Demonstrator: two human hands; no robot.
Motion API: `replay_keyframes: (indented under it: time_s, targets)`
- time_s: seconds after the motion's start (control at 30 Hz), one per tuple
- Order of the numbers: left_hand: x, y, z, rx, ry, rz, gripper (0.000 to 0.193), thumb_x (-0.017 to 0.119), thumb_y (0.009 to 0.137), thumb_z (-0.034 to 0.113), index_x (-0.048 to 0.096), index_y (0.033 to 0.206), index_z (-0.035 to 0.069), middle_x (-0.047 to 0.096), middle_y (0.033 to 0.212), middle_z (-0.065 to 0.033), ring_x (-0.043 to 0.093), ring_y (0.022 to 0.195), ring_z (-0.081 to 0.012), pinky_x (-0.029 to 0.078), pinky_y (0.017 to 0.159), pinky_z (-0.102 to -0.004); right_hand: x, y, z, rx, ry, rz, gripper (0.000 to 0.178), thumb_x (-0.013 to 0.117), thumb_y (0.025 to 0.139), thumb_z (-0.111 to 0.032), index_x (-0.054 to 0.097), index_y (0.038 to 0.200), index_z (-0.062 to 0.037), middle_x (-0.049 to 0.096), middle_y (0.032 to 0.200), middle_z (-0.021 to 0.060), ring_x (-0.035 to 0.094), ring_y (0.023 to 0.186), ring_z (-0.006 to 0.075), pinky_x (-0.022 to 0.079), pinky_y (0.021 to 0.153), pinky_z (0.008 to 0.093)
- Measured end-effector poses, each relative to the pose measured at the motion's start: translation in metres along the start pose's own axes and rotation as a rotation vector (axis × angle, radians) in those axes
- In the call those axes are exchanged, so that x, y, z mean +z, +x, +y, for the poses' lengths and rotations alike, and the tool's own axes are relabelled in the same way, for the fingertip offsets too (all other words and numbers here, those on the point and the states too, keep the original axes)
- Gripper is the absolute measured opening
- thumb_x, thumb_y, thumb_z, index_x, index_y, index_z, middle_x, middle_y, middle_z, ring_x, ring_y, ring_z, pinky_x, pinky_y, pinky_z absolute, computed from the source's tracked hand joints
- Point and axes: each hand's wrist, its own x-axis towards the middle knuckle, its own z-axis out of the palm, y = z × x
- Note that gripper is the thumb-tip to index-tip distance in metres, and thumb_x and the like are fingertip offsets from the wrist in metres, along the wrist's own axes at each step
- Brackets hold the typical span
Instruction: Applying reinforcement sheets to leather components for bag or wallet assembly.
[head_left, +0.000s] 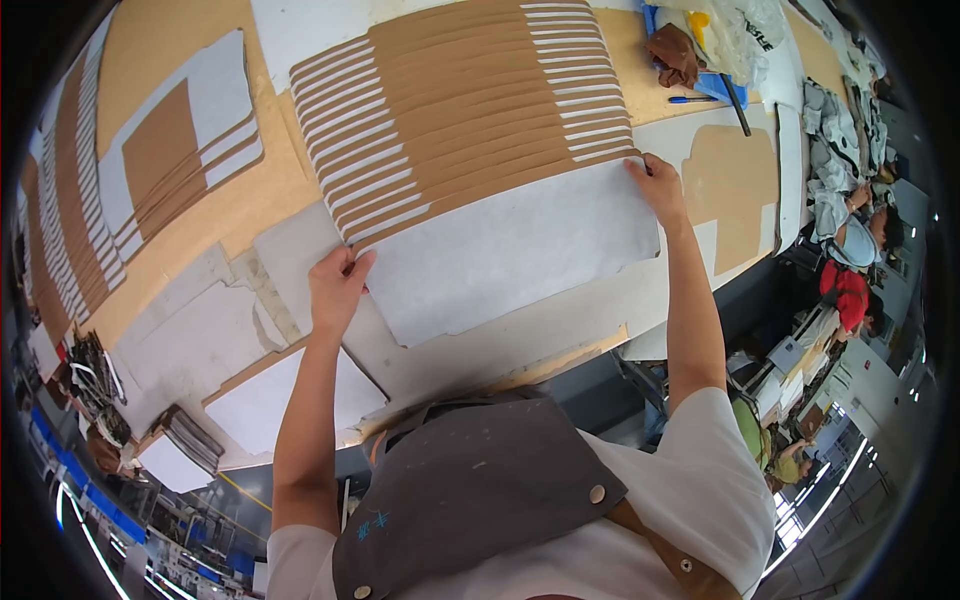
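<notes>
A row of overlapping flat panels (470, 105), brown in the middle with white side strips, lies fanned out in front of me. The nearest panel (510, 255) shows a broad white face with rounded corners. At its left edge, my left hand (338, 285) is closed, thumb and fingers pinching the side. My right hand (660, 190) pinches the same panel's right edge, farther from me than the left. How many layers sit between the fingers is hidden.
More fanned panels (75, 190) and a smaller overlapping group (165, 140) lie at the left. A white sheet (290, 400) rests near the table's front edge. At the back right are a blue tray (722, 88), a blue pen (692, 100) and a brown template (735, 180). People work farther right.
</notes>
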Motion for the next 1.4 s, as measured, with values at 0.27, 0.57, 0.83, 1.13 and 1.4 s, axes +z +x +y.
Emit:
replay_keyframes:
  time_s: [0.27,0.57,0.83,1.13,1.4]
  targets:
    - [0.003,0.001,0.003,-0.007,0.033,0.019,0.029,0.064,0.078,0.015,0.048,0.060,-0.001,0.047,0.049,-0.0028,0.045,0.043,-0.0076,0.039,0.039,-0.0227,-0.002,0.002,0.003,0.052,0.066,-0.040,0.025,0.063,0.076,-0.025,0.061,0.080,-0.0005,0.053,0.059,0.0036,0.043,0.054,0.0106,0.038,0.052,0.0259]
    - [0.002,0.000,-0.002,-0.022,0.037,0.060,0.028,0.065,0.077,0.017,0.050,0.061,-0.001,0.049,0.049,-0.0034,0.046,0.041,-0.0079,0.038,0.037,-0.0224,-0.002,0.000,-0.002,0.054,0.123,0.009,0.026,0.064,0.077,-0.025,0.062,0.082,0.0000,0.060,0.067,0.0037,0.051,0.061,0.0101,0.042,0.058,0.0237]
    - [0.000,-0.002,-0.004,-0.021,-0.003,0.089,0.029,0.067,0.077,0.017,0.052,0.062,-0.002,0.051,0.050,-0.0043,0.049,0.042,-0.0081,0.041,0.040,-0.0218,0.005,0.005,0.004,0.038,0.070,0.021,0.027,0.067,0.075,-0.027,0.062,0.079,0.0000,0.060,0.066,0.0042,0.052,0.060,0.0102,0.043,0.058,0.0244]
    - [-0.001,-0.001,-0.005,-0.072,-0.076,0.060,0.024,0.067,0.077,0.017,0.058,0.069,-0.003,0.055,0.055,-0.0049,0.052,0.045,-0.0079,0.044,0.043,-0.0208,0.001,0.007,0.013,0.015,0.123,0.008,0.025,0.066,0.077,-0.026,0.061,0.079,-0.0013,0.056,0.065,-0.0009,0.045,0.061,0.0061,0.039,0.056,0.0213]
    - [0.001,0.001,-0.009,-0.063,-0.093,0.090,0.024,0.067,0.076,0.017,0.058,0.068,-0.004,0.056,0.055,-0.0058,0.052,0.044,-0.0086,0.044,0.042,-0.0216,-0.002,0.007,0.010,0.066,0.158,-0.040,0.023,0.065,0.078,-0.023,0.061,0.079,-0.0003,0.055,0.067,-0.0019,0.045,0.063,0.0055,0.038,0.058,0.0204]
